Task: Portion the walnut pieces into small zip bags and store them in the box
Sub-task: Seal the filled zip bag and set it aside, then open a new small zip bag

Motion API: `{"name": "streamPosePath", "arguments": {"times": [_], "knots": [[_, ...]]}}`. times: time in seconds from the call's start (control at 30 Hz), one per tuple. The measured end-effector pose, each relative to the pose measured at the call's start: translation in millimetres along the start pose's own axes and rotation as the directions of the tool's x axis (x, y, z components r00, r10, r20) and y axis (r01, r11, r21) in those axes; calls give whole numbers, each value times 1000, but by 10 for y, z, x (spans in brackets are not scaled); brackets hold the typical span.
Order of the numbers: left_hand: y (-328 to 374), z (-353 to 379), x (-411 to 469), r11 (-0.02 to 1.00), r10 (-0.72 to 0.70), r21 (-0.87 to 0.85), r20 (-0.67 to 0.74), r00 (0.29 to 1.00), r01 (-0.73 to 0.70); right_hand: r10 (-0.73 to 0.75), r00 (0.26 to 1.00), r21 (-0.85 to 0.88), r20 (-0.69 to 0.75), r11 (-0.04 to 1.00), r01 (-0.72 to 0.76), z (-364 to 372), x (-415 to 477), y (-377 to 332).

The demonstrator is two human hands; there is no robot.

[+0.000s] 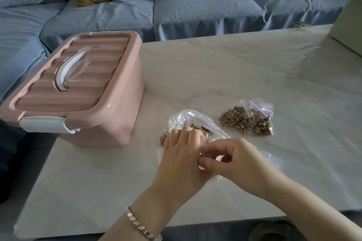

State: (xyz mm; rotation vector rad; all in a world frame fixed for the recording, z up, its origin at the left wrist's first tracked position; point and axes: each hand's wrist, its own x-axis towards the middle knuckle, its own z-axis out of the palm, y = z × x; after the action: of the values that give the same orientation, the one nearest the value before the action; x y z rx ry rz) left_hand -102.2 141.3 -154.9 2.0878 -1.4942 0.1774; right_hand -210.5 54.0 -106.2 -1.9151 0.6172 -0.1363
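Both hands are at the near-centre of the table (215, 60), working the same plastic. Left hand (182, 154) has its fingers curled down at or into the mouth of the large clear bag (188, 119) that holds the loose walnut pieces (197, 127); can't tell whether it has pieces pinched, fingertips are hidden under the film. Right hand (233, 159) is closed in a narrow thumb-and-forefinger pinch on a bit of clear film right against the left hand, probably a small zip bag being held open, but the film is too crumpled to be sure. Key relation: the supply bag lies directly beyond the left hand, touching it, mouth toward the person, so the left hand is the nearer one for scooping and the right only needs to keep its opening next to it. Three filled small bags (247, 118) with red zip strips sit in a touching cluster to the right of the supply bag, nearer the right hand. The pink box (82, 88) is to the left, near the left hand, lid (74, 72) on and front latch (45, 124) closed. My read: portioning is mid-way, and nothing can go into the box until the lid comes off.
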Motion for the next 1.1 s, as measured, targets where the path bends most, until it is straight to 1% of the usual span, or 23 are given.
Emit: {"name": "streamPosePath", "arguments": {"times": [0.1,0.17,0.23,0.3,0.37,0.43,0.5,0.53,0.57,0.6,0.63,0.67,0.7,0.73,0.77,0.8,0.83,0.87,0.93,1.0,1.03,1.1], "knots": [[-37,0,-39,1000,15,-23,30,999,-14,56,998,51,19,997,-57,1,4,14],[-57,-1,-67,1000,15,1,49,999,-16,67,997,-1,36,998,-67,2,-5,25],[-72,-7,-89,999,24,28,63,998,-26,67,993,-57,94,996,-62,2,-19,21],[-78,-10,-113,998,35,50,56,998,-37,54,987,-84,150,996,-42,2,-29,11],[-63,-14,-130,999,27,36,34,999,-28,21,985,-112,168,994,-2,10,-45,10],[-45,-17,-129,1000,21,16,17,1000,-22,-2,986,-137,167,990,25,33,-59,11],[-35,-36,-127,1000,15,16,25,1000,-15,0,989,-129,150,992,19,32,-72,18],[-47,-42,-132,1000,7,16,32,999,-8,3,993,-106,118,994,9,8,-74,38],[-71,-47,-140,1000,-9,12,40,999,9,1,998,-92,55,996,5,-35,-66,91],[-106,-53,-151,999,-35,0,47,998,35,-6,999,-103,-38,995,2,-93,-47,177],[-147,-61,-165,998,-65,-16,45,997,66,-9,989,-148,-148,989,-13,-167,-19,291],[-195,-57,-187,994,-100,-41,38,994,101,10,968,-219,-250,974,-67,-250,25,420],[-234,-59,-207,987,-140,-80,29,990,142,56,943,-304,-327,939,-161,-326,69,540],[-266,-61,-222,973,-192,-125,18,981,193,122,924,-397,-363,877,-272,-387,103,657],[-286,-70,-227,949,-260,-179,19,965,259,192,916,-492,-351,795,-355,-426,136,775],[-291,-87,-221,909,-339,-242,50,940,340,253,915,-571,-314,720,-394,-442,165,869],[-291,-94,-211,854,-403,-310,116,908,419,300,914,-618,-272,673,-406,-437,196,945],[-302,-80,-196,801,-441,-357,191,877,481,330,914,-639,-238,656,-403,-416,222,999],[-337,-38,-128,741,-453,-388,314,835,548,329,920,-620,-213,682,-388,-364,274,1084],[-367,31,-10,698,-469,-379,400,787,608,320,918,-570,-234,719,-396,-341,300,1093],[-387,74,50,681,-497,-360,413,763,638,312,921,-541,-234,745,-390,-342,304,1091],[-446,151,146,661,-572,-300,390,721,687,285,924,-482,-253,791,-376,-360,297,1082]]}}
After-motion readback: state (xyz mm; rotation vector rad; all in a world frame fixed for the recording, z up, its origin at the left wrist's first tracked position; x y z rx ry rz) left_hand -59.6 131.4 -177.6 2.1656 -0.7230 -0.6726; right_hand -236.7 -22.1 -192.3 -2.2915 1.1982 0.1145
